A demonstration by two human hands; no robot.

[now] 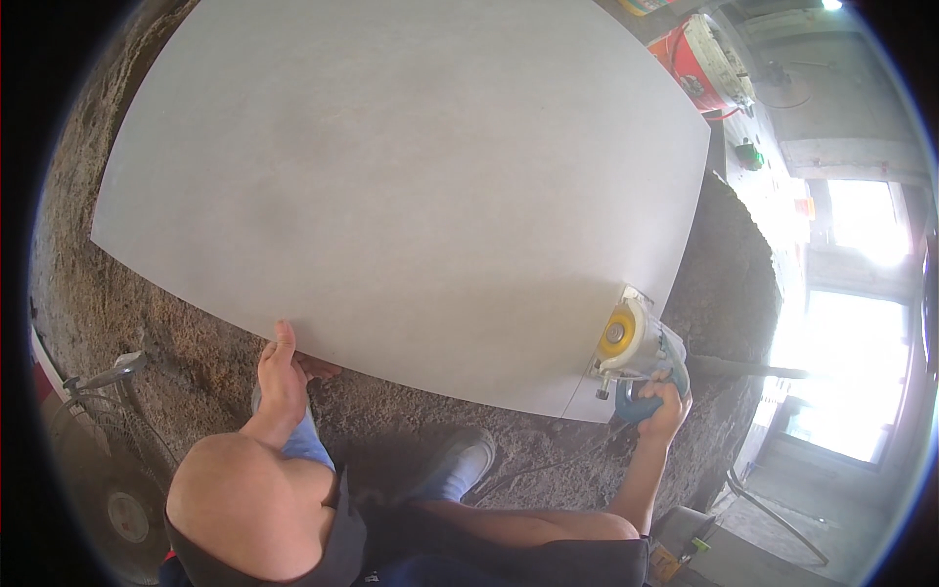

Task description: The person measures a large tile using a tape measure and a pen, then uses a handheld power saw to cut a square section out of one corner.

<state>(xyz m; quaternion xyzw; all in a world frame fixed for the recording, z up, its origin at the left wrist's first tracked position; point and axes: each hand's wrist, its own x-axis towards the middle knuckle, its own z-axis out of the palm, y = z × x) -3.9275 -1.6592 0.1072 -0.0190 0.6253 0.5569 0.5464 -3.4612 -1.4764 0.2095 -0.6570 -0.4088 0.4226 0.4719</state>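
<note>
A large grey tile spreads in front of me, low over the rough ground. At its near edge, left of centre, my left hand has its thumb up against the top face and its fingers under the rim. My right hand is wrapped round the blue handle of a handheld tile cutter, which has a yellow round part and a pale body. The cutter rests on the tile near its right edge. From it a thin dark line runs across the tile to the near edge. The blade itself is hidden.
Rough brown ground surrounds the tile. A standing fan is at lower left, and my shoe is near the tile's front edge. A red and white bucket stands at far right. A dark cord lies on the ground.
</note>
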